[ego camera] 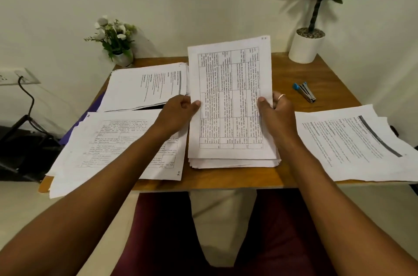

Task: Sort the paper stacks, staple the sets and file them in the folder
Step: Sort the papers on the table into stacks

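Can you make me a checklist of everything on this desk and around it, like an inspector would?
Surface: wooden table, mostly covered by paper.
Job's things: middle stack tilted up; near-left stack, far-left stack and right stack lying flat; purple folder under the left ones; blue stapler lying right, no hand on it.
Clutter: flower pot and potted plant at the back corners.
Hands: left hand and right hand each grip a side of the middle stack, thumbs in front.
Cables: black cable hangs from wall socket, left of table.
Surroundings: pale wall; dark furniture on floor, left.
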A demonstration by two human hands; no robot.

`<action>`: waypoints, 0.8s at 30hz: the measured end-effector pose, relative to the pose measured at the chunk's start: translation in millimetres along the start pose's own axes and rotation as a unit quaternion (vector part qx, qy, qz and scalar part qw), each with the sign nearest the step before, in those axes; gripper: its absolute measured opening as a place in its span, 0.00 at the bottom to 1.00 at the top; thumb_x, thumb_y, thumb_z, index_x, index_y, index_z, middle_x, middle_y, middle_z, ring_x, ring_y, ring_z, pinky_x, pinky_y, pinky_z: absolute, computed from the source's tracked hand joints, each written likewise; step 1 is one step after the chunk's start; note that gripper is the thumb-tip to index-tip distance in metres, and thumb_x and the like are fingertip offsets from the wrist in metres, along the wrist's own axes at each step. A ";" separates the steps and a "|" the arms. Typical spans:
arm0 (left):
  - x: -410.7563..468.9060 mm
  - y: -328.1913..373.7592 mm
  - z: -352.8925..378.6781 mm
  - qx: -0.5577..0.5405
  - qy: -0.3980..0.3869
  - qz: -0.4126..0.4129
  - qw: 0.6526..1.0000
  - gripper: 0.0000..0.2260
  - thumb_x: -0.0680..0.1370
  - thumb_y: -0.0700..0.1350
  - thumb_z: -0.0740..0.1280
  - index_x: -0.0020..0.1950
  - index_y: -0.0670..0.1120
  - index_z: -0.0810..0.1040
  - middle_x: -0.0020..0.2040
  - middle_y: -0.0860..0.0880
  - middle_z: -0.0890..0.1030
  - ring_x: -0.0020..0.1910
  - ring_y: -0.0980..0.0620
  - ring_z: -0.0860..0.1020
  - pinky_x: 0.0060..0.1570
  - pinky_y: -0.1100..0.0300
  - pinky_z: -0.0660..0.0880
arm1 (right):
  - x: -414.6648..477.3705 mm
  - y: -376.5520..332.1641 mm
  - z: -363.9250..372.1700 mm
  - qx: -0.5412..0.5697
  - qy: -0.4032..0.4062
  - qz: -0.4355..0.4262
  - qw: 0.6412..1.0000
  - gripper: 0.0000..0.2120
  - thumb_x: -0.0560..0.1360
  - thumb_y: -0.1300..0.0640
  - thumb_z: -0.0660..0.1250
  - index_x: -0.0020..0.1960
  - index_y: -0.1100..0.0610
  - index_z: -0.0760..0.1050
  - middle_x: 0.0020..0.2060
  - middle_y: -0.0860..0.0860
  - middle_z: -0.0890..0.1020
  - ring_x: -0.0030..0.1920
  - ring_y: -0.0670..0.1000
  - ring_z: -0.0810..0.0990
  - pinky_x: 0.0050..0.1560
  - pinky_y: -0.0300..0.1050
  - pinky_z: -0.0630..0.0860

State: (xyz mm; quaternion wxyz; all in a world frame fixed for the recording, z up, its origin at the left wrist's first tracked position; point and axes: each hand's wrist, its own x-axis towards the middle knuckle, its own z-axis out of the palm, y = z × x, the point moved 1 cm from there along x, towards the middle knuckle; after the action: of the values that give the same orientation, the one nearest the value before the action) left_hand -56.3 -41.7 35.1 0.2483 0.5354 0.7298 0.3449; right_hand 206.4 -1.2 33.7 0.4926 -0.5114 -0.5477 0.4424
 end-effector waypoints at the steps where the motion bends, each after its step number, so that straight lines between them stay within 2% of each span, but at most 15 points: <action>1: 0.2 4.2 1.9 -0.021 0.000 0.005 1.000 0.19 0.81 0.58 0.66 0.51 0.41 0.78 0.44 0.46 0.81 0.41 0.52 0.78 0.43 0.56 0.74 | 0.2 -1.7 -1.3 0.030 -0.012 0.002 0.999 0.06 0.82 0.55 0.66 0.58 0.48 0.79 0.51 0.43 0.86 0.52 0.42 0.85 0.49 0.41 0.82; 3: -1.7 14.5 3.5 -0.102 -0.016 0.003 0.995 0.14 0.83 0.54 0.65 0.58 0.44 0.80 0.48 0.52 0.83 0.45 0.55 0.82 0.49 0.55 0.80 | 0.7 -2.7 -2.4 0.071 -0.042 0.018 0.996 0.09 0.81 0.59 0.67 0.59 0.49 0.78 0.53 0.45 0.87 0.53 0.46 0.86 0.51 0.47 0.83; 5: -4.3 25.1 1.1 -0.170 -0.021 -0.010 0.985 0.13 0.84 0.50 0.64 0.65 0.48 0.79 0.51 0.57 0.83 0.48 0.59 0.83 0.50 0.58 0.81 | -1.2 -2.4 -1.6 0.080 -0.080 0.034 0.993 0.11 0.80 0.62 0.67 0.60 0.52 0.78 0.54 0.46 0.87 0.54 0.49 0.86 0.53 0.50 0.83; 7: -2.1 27.1 -8.1 -0.167 -0.021 -0.016 0.986 0.13 0.84 0.49 0.64 0.67 0.47 0.78 0.53 0.56 0.83 0.50 0.56 0.83 0.50 0.59 0.80 | -2.9 1.8 1.6 0.082 -0.099 0.033 0.991 0.11 0.79 0.64 0.67 0.59 0.53 0.79 0.53 0.47 0.87 0.54 0.50 0.86 0.51 0.49 0.82; 9: 1.8 24.1 -24.8 -0.110 -0.044 -0.028 0.993 0.15 0.84 0.50 0.64 0.68 0.45 0.78 0.59 0.52 0.82 0.55 0.50 0.82 0.56 0.51 0.80 | -6.8 4.3 5.2 0.093 -0.109 0.032 0.989 0.06 0.80 0.61 0.67 0.55 0.54 0.79 0.47 0.47 0.88 0.46 0.51 0.86 0.40 0.45 0.79; 10: 3.0 22.4 -34.1 -0.074 -0.071 -0.032 0.994 0.15 0.84 0.50 0.64 0.67 0.45 0.79 0.60 0.49 0.83 0.55 0.47 0.82 0.56 0.49 0.81 | -8.7 5.7 7.5 0.103 -0.111 0.034 0.988 0.04 0.81 0.59 0.67 0.55 0.54 0.79 0.45 0.48 0.88 0.43 0.52 0.85 0.36 0.44 0.77; 13: 3.3 16.9 -62.2 0.072 -0.153 -0.010 0.986 0.09 0.84 0.50 0.63 0.57 0.47 0.80 0.51 0.48 0.83 0.47 0.47 0.82 0.48 0.57 0.79 | -11.8 8.0 10.8 0.103 -0.100 0.046 0.989 0.04 0.81 0.52 0.67 0.54 0.50 0.79 0.43 0.47 0.87 0.45 0.51 0.85 0.38 0.46 0.75; 16: 8.3 10.4 -82.4 0.218 -0.169 0.024 0.961 0.09 0.85 0.49 0.62 0.47 0.49 0.77 0.54 0.44 0.82 0.45 0.51 0.78 0.51 0.56 0.70 | -11.8 11.8 13.7 0.042 -0.086 0.041 0.995 0.14 0.81 0.42 0.64 0.52 0.51 0.81 0.41 0.49 0.87 0.41 0.47 0.84 0.38 0.42 0.75; 17: 11.3 7.5 -88.2 0.257 -0.165 0.027 0.952 0.09 0.85 0.48 0.62 0.48 0.48 0.78 0.60 0.42 0.81 0.48 0.50 0.77 0.54 0.56 0.68 | -10.8 14.9 15.0 0.005 -0.074 0.039 0.997 0.17 0.81 0.39 0.63 0.51 0.51 0.81 0.42 0.49 0.87 0.41 0.46 0.84 0.41 0.43 0.76; 18: 13.3 4.5 -93.4 0.303 -0.157 0.033 0.940 0.08 0.85 0.48 0.62 0.53 0.47 0.79 0.66 0.42 0.79 0.55 0.47 0.77 0.58 0.56 0.67 | -9.0 19.9 16.2 -0.048 -0.058 0.030 0.997 0.18 0.80 0.37 0.63 0.51 0.50 0.81 0.43 0.48 0.86 0.43 0.46 0.84 0.44 0.45 0.78; 20: 20.4 -6.2 -104.8 0.408 -0.130 0.063 0.901 0.14 0.84 0.48 0.63 0.67 0.44 0.77 0.74 0.44 0.72 0.66 0.43 0.73 0.64 0.55 0.66 | -5.7 32.6 19.0 -0.174 -0.027 -0.002 0.984 0.14 0.79 0.38 0.65 0.51 0.48 0.80 0.49 0.44 0.85 0.49 0.46 0.83 0.48 0.45 0.80; 22: 27.1 -19.4 -112.9 0.475 -0.125 0.085 0.867 0.17 0.82 0.48 0.64 0.70 0.45 0.76 0.73 0.44 0.74 0.68 0.42 0.72 0.67 0.52 0.67 | -5.7 45.2 21.7 -0.280 -0.007 -0.029 0.959 0.12 0.78 0.43 0.69 0.56 0.48 0.80 0.58 0.46 0.82 0.58 0.49 0.80 0.53 0.44 0.77; 24: 32.0 -32.9 -114.3 0.488 -0.165 0.051 0.856 0.17 0.82 0.45 0.63 0.71 0.45 0.75 0.72 0.43 0.75 0.69 0.42 0.71 0.69 0.51 0.66 | -7.5 56.3 23.5 -0.359 0.007 -0.050 0.932 0.16 0.77 0.44 0.70 0.62 0.49 0.79 0.66 0.49 0.77 0.66 0.51 0.74 0.62 0.50 0.72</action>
State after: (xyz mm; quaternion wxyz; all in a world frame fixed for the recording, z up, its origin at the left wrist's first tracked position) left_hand -169.8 -44.5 83.1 0.0540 0.6730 0.7248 -0.1369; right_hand 190.1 -3.4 -25.5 0.3014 -0.6290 -0.6916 0.1876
